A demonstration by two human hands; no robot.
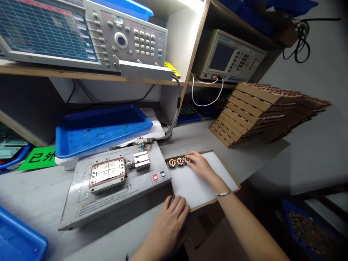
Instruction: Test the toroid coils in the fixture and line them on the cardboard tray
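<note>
My right hand (202, 167) reaches over a shallow cardboard tray (236, 185) lined with a white sheet (198, 185). Its fingers close on a toroidal coil (186, 160), partly hidden by the fingertips, at the tray's far edge. Two more toroidal coils (172, 163), wound in copper and white, stand in the same row to the left. At the tray's near left corner rests my left hand (175, 217), fingers loosely bent and thumb apart, with nothing visible in it. A grey test fixture (108, 203) with a metal plate (108, 170) lies left of the tray.
Stacked cardboard trays (239, 116) of coils stand at the back right. Behind the fixture is a blue tray (103, 127); another blue tray (21, 235) is at lower left. A measuring instrument (130, 40) sits on the shelf, with a second instrument (231, 58) to the right. Cables (176, 108) run down to the fixture.
</note>
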